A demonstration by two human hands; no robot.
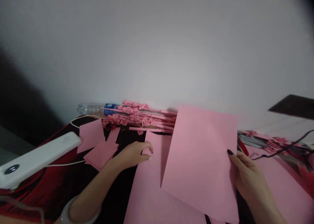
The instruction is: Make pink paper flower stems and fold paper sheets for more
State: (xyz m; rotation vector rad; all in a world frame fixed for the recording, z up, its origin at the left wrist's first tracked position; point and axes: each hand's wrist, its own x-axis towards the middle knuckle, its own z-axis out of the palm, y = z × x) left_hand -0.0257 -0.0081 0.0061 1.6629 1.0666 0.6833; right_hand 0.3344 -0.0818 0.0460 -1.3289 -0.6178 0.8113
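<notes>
In the head view, the right hand (pixel 251 180) grips a large pink sheet (pixel 201 162) by its right edge, thumb on top and the other fingers behind. That edge hold probably leaves most of the sheet free and uncreased. The sheet slants above a lower sheet (pixel 152 191) on the dark table (pixel 120 194), its left edge casting a shadow there.

The left hand (pixel 134 155) is at the lower sheet's far left corner, thumb and forefinger curved with a gap between their tips, perhaps to steady the paper; whether they press on it cannot be told.

On the far side, paper flowers (pixel 137 117) lie lengthwise along the wall (pixel 157 54), stems pointing right, beside a plastic bottle (pixel 92 109); this seems to keep them away from the hands. Small pink pieces (pixel 100 155) overlap at the left, near a long white device (pixel 41 158).
</notes>
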